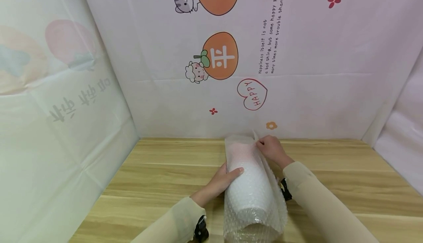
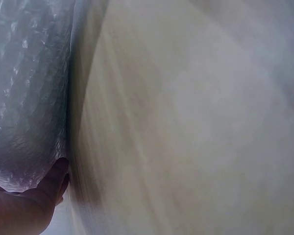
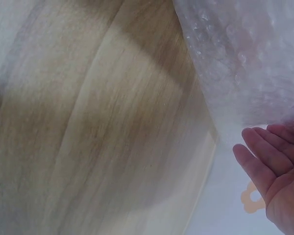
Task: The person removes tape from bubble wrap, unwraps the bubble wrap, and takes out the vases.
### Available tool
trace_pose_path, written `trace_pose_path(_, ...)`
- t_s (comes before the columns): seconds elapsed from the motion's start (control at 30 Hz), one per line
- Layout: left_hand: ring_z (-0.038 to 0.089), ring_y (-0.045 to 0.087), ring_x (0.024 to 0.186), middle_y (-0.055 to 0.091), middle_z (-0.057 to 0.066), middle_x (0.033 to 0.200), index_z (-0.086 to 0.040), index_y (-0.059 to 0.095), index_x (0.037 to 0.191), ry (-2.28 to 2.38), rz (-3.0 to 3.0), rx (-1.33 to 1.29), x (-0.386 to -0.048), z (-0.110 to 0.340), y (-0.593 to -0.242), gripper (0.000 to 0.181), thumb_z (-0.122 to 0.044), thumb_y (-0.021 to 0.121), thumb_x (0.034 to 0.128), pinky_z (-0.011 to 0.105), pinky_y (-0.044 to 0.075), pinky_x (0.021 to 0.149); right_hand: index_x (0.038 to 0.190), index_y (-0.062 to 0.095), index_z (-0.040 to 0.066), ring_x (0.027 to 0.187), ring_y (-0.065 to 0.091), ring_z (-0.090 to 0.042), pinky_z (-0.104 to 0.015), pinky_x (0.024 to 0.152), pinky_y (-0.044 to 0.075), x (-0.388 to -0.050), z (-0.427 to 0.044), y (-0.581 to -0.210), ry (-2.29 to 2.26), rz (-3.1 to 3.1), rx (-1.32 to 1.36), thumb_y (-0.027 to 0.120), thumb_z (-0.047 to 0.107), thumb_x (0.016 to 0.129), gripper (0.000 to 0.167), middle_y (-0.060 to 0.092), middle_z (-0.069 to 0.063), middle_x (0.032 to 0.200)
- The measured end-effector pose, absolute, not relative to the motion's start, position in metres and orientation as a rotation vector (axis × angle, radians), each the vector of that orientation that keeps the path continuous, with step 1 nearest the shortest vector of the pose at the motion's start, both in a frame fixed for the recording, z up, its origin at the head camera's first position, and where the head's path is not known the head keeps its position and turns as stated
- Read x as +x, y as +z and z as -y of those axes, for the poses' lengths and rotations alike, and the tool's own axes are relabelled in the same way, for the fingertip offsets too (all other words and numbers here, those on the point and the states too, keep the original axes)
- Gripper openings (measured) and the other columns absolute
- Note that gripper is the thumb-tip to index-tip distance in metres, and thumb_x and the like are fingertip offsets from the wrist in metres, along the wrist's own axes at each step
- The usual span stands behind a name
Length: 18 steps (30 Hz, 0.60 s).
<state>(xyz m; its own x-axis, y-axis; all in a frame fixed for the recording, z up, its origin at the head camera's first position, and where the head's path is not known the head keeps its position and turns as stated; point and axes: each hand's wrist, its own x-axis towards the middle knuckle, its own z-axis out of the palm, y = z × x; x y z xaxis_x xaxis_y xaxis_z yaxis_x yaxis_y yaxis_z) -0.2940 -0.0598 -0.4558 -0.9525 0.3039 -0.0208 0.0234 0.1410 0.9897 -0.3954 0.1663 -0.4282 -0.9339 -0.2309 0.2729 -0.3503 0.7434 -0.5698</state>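
Note:
A long rounded white object point(image 1: 249, 184), pinkish toward its far end, lies on the table inside loose, clear bubble wrap point(image 1: 281, 217). What it is cannot be made out through the wrap. My left hand point(image 1: 223, 180) holds its left side, thumb across the top; its other fingers are mostly hidden, though some show against the wrap in the left wrist view. At the far end, my right hand point(image 1: 271, 148) pinches the upper right edge of the bubble wrap, a corner of which sticks up. In the right wrist view, several curled fingers point(image 3: 272, 152) show just below the wrap.
The wood-grain table point(image 1: 158, 184) stretches to both sides of the wrapped object. A white printed cloth point(image 1: 158, 100) hangs upright along the back edge, close behind my right hand. Another cloth wall point(image 1: 66, 155) stands on the left, and a pale one point(image 1: 404, 125) on the right.

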Motion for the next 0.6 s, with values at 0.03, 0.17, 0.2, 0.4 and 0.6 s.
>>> trace_pose_path(0.03, 0.023, 0.055, 0.108, 0.055, 0.009, 0.125, -0.006, 0.038, 0.144, 1.903, -2.198, 0.322, -0.294, 0.06, -0.456, 0.071, -0.047, 0.062, 0.0911, 0.044, 0.046, 0.091, 0.054, 0.033, 0.013, 0.045, 0.026, -0.011, -0.027, 0.045, 0.027, -0.395, -0.167, -0.428, 0.957, 2.752, 0.466, 0.051, 0.007, 0.096, 0.047, 0.025, 0.004, 0.049)
trace_pose_path(0.17, 0.023, 0.055, 0.107, 0.056, 0.009, 0.123, -0.006, 0.039, 0.143, 1.912, -2.199, 0.322, -0.293, 0.059, -0.454, 0.069, -0.045, 0.061, 0.0914, 0.044, 0.046, 0.091, 0.053, 0.03, 0.014, 0.045, 0.024, -0.011, -0.027, 0.046, 0.026, -0.394, -0.17, -0.429, 0.959, 2.713, 0.463, 0.052, 0.005, 0.095, 0.048, 0.023, 0.006, 0.048)
trace_pose_path(0.2, 0.023, 0.055, 0.107, 0.056, 0.009, 0.123, -0.006, 0.039, 0.143, 1.911, -2.202, 0.322, -0.293, 0.059, -0.454, 0.068, -0.045, 0.061, 0.0915, 0.044, 0.046, 0.091, 0.053, 0.03, 0.014, 0.045, 0.024, -0.011, -0.027, 0.046, 0.026, -0.395, -0.17, -0.43, 0.961, 2.708, 0.455, 0.052, 0.005, 0.095, 0.048, 0.022, 0.006, 0.048)
trace_pose_path(0.4, 0.023, 0.055, 0.106, 0.056, 0.009, 0.124, -0.007, 0.038, 0.144, 1.906, -2.207, 0.326, -0.293, 0.059, -0.455, 0.067, -0.043, 0.06, 0.0926, 0.045, 0.046, 0.09, 0.055, 0.029, 0.015, 0.046, 0.022, -0.01, -0.027, 0.046, 0.024, -0.395, -0.174, -0.432, 0.987, 2.674, 0.459, 0.053, 0.006, 0.096, 0.047, 0.021, 0.007, 0.049)
trace_pose_path(0.6, 0.023, 0.056, 0.105, 0.056, 0.009, 0.123, -0.007, 0.038, 0.144, 1.92, -2.196, 0.324, -0.294, 0.058, -0.456, 0.067, -0.042, 0.061, 0.0925, 0.044, 0.047, 0.089, 0.059, 0.029, 0.016, 0.048, 0.02, -0.01, -0.026, 0.047, 0.022, -0.396, -0.177, -0.434, 0.996, 2.66, 0.493, 0.053, 0.006, 0.096, 0.046, 0.019, 0.007, 0.051)
